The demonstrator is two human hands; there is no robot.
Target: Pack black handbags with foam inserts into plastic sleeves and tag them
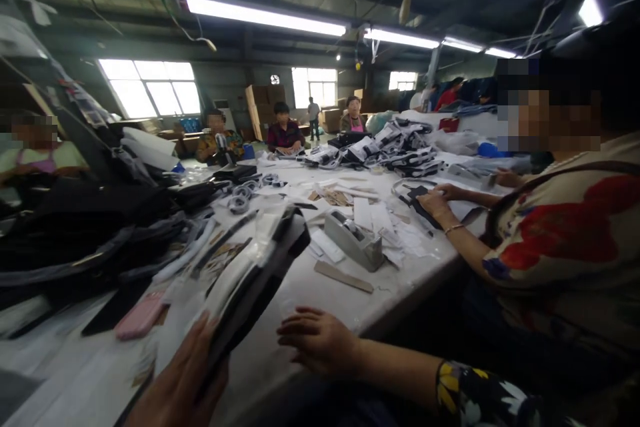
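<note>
My left hand (183,383) is at the bottom of the view, closed round the near end of a long black article in a clear plastic bag (255,273), which tilts up and away over the white table (280,367). My right hand (317,340) rests on the table's near edge just to the right of it. Its fingers are loosely curled and point left, with nothing in them. A flowered sleeve covers my right forearm.
A grey tape dispenser (354,238) and a flat strip (343,276) lie beyond my right hand. A pink phone (141,315) and piled black goods (85,233) are at left. A co-worker (560,240) sits at right; other people sit at the table's far end.
</note>
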